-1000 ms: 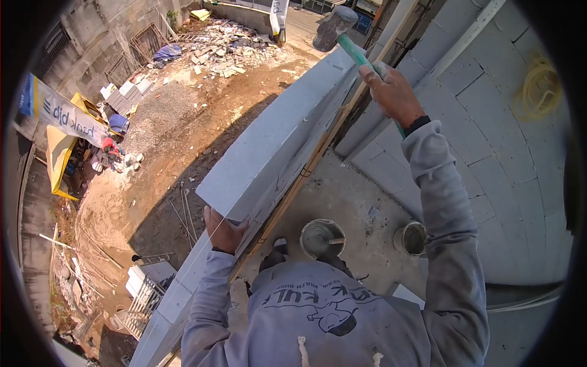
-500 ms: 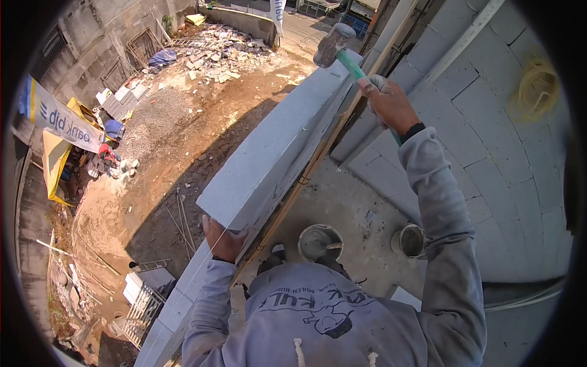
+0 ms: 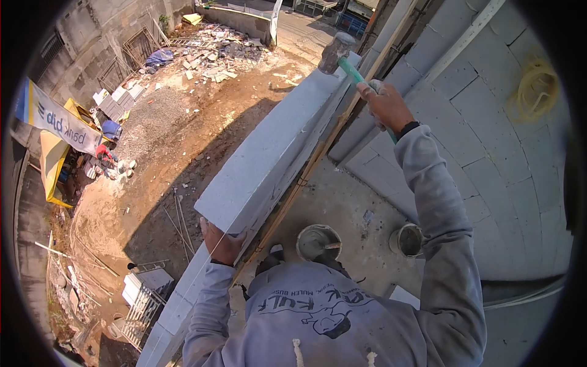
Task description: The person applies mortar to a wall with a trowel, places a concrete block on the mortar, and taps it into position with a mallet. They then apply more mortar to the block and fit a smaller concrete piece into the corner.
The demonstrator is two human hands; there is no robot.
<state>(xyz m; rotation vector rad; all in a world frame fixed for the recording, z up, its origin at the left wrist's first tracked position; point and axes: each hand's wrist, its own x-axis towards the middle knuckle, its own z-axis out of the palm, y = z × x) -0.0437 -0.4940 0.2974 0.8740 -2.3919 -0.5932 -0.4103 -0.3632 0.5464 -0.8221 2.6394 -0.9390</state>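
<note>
One green-handled hammer with a grey metal head [image 3: 352,72] slants diagonally over the far end of one long, pale-grey rectangular block [image 3: 260,156], head up-left, clenched in the right hand [image 3: 387,106]. The left hand [image 3: 223,241] cups the block's near end. Two round buckets [image 3: 299,248] stand behind.
</note>
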